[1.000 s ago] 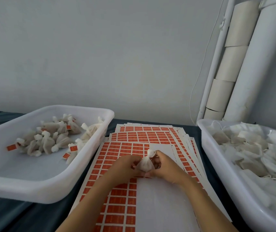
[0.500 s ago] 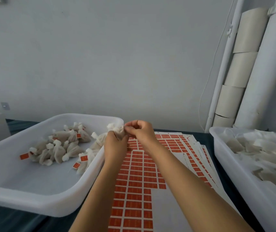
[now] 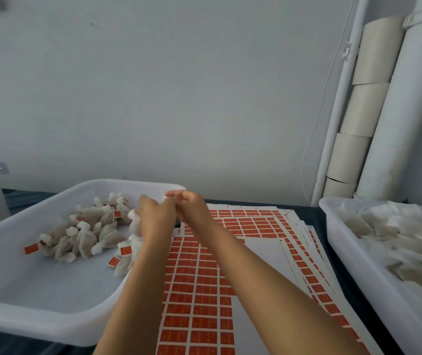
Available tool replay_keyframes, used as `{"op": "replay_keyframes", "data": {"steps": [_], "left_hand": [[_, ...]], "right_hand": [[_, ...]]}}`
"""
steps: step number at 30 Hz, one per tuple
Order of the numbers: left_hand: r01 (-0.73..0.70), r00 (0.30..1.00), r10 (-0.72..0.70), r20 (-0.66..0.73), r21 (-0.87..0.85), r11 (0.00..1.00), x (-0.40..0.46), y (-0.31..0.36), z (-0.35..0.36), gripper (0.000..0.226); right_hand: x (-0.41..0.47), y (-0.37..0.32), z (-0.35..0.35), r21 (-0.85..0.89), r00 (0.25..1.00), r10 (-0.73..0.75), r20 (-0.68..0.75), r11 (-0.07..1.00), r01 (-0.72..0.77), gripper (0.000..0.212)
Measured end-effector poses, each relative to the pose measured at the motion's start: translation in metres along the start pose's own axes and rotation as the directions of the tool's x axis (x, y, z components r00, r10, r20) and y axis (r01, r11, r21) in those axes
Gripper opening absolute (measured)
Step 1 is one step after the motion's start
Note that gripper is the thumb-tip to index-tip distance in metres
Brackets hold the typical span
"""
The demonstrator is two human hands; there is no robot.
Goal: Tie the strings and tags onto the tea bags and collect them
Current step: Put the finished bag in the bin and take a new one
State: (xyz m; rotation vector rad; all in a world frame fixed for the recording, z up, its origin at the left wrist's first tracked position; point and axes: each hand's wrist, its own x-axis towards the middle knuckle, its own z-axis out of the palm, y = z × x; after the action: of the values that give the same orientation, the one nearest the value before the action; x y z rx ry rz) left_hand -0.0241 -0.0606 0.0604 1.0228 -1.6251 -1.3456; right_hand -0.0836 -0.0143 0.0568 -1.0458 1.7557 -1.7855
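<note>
My left hand [image 3: 156, 217] reaches over the right rim of the left white tray [image 3: 38, 321] and holds a blurred white tea bag [image 3: 133, 221] at its fingertips, just above the tray. My right hand [image 3: 192, 207] sits right beside it, fingers loosely stretched toward the left; I see nothing held in it. A pile of tied tea bags with orange tags [image 3: 84, 237] lies in that tray. Sheets of orange tags [image 3: 199, 290] are spread under my forearms.
A second white tray [image 3: 343, 242] on the right holds several flat untied tea bags [image 3: 397, 234]. Paper rolls [image 3: 358, 119] and a white pipe [image 3: 407, 103] stand in the back right corner. A dark cloth covers the table, and a wall is close behind.
Both hands rose from the tag sheets and carried the tea bag left to the left tray. The right hand's pinch has loosened, and the bag now hangs at the left hand.
</note>
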Motion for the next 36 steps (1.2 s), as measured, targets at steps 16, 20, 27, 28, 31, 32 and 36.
{"op": "replay_keyframes", "data": {"steps": [16, 20, 27, 28, 31, 32, 36], "left_hand": [[-0.408, 0.838, 0.313, 0.447, 0.133, 0.903, -0.079, 0.024, 0.134, 0.022], [-0.473, 0.734, 0.304, 0.608, 0.136, 0.871, -0.1, 0.022, 0.172, 0.021], [-0.492, 0.561, 0.29, 0.775, 0.03, 0.87, -0.137, 0.019, 0.216, 0.023], [-0.487, 0.543, 0.278, 0.792, 0.028, 0.873, -0.142, 0.017, 0.22, 0.021], [-0.522, 0.564, 0.266, 0.782, 0.088, 0.848, -0.148, 0.012, 0.231, 0.023], [-0.535, 0.583, 0.274, 0.765, 0.108, 0.838, -0.149, 0.011, 0.233, 0.024], [-0.565, 0.616, 0.297, 0.73, 0.146, 0.812, -0.152, 0.009, 0.239, 0.031]], "right_hand": [[-0.071, -0.033, -0.188, -0.14, 0.848, 0.061, -0.526, 0.978, -0.157, 0.021], [-0.088, -0.028, -0.239, -0.179, 0.768, 0.115, -0.63, 0.941, -0.288, 0.021], [-0.102, -0.015, -0.306, -0.246, 0.616, 0.279, -0.737, 0.739, -0.628, 0.021], [-0.105, -0.013, -0.313, -0.321, 0.626, 0.292, -0.723, 0.66, -0.68, 0.018], [-0.114, -0.009, -0.318, -0.548, 0.677, 0.335, -0.656, 0.405, -0.732, 0.022], [-0.116, -0.006, -0.32, -0.585, 0.699, 0.35, -0.623, 0.385, -0.714, 0.033], [-0.119, 0.002, -0.317, -0.698, 0.71, 0.407, -0.575, 0.209, -0.685, 0.045]]}}
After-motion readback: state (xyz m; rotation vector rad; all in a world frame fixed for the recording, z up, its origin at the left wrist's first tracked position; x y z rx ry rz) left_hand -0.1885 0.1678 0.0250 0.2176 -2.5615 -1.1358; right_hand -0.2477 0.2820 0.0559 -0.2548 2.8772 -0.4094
